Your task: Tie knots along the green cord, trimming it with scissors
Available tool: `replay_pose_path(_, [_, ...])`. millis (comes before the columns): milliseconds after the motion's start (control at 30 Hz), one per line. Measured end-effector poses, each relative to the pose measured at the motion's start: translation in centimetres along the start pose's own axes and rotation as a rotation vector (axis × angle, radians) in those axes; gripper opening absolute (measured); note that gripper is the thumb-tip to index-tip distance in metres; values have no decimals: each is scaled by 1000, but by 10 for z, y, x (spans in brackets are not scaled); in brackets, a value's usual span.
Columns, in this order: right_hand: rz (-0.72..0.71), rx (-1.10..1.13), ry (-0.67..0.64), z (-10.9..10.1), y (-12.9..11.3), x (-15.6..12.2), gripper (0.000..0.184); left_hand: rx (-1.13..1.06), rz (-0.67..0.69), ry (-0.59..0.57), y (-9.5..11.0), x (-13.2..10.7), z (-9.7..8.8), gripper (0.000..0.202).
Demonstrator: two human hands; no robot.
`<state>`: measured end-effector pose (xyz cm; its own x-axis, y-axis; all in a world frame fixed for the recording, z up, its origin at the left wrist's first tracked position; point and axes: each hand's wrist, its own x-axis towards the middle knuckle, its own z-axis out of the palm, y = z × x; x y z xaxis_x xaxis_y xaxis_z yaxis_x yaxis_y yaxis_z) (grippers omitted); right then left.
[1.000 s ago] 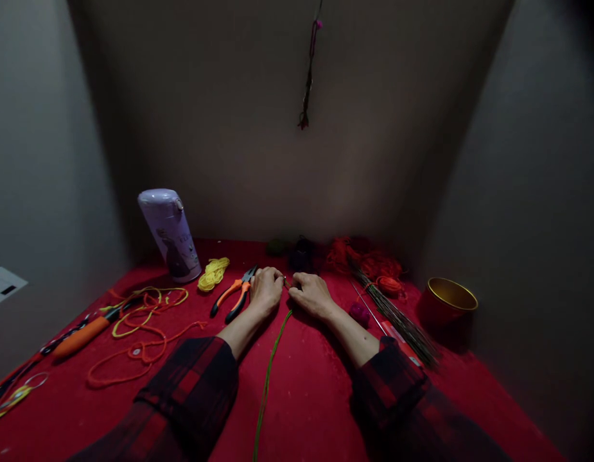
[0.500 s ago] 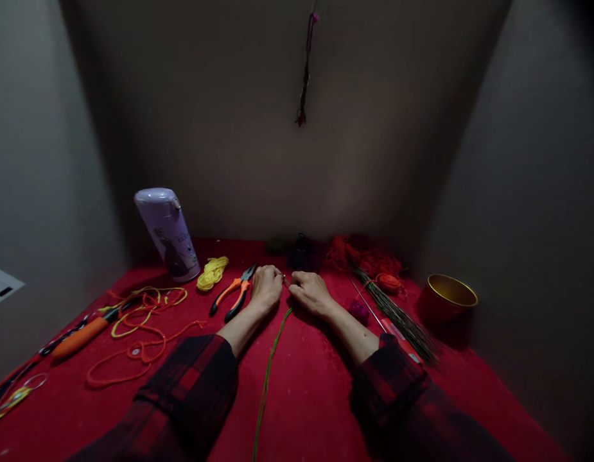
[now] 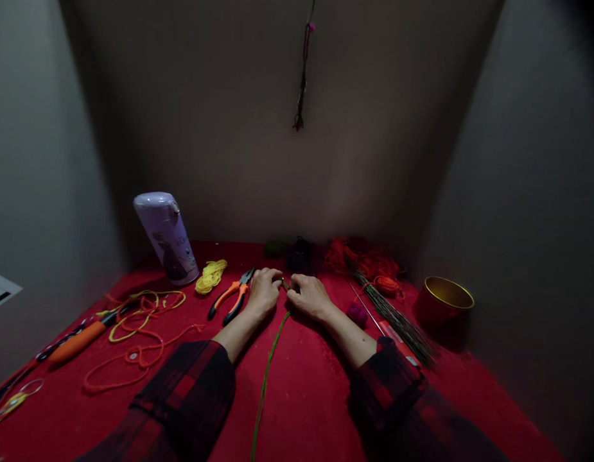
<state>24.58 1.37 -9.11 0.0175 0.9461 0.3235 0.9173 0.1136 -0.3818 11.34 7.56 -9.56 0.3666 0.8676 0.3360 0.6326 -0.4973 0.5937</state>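
Note:
My left hand and my right hand are close together on the red cloth, fingers curled in a pinch. A short bit of the green cord shows in the small gap between them, with a tiny shiny spot by my left fingertips. From beneath my right hand, the long strands of the green cord run down toward me between my forearms. Just left of my left hand lie pliers with orange and black handles. A magenta ball of yarn sits right of my right wrist.
A lilac bottle and a yellow yarn bundle stand back left. Loose orange yarn and an orange-handled tool lie left. At right are thin stems, orange-red yarn and a gold-rimmed bowl. A braided cord hangs behind.
The view has shifted slightly, so everything sits a little differently in it. Both hands keep their pinch, and a bit more green cord shows between them.

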Motion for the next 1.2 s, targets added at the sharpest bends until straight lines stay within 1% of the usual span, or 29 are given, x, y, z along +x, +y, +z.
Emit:
replay_pose_path(67, [1, -2, 6, 1, 0, 0, 11, 17, -1, -4, 1, 0, -1, 17])
replay_pose_path(200, [2, -17, 14, 1, 0, 0, 13, 62, 7, 7, 2, -1, -1, 19])
replay_pose_path(333, [-5, -51, -9, 0, -1, -1, 13, 115, 21, 25, 2, -1, 0, 20])
replay_pose_path(533, [-41, -59, -21, 0, 2, 0, 13, 133, 14, 20, 1, 3, 2, 19])
replay_pose_path(833, [-40, -42, -36, 0, 2, 3, 16, 162, 1, 28, 3, 5, 3, 21])
replay_pose_path(933, [-35, -32, -26, -1, 2, 2, 16, 136, -23, 37, 4, 6, 3, 20])
replay_pose_path(1067, [8, 5, -42, -2, 1, 1, 15, 36, -92, 42, 4, 5, 1, 18])
replay_pose_path(1200, [86, 59, -73, -7, -3, 0, 11, -83, -125, 120, 5, -3, -6, 16])
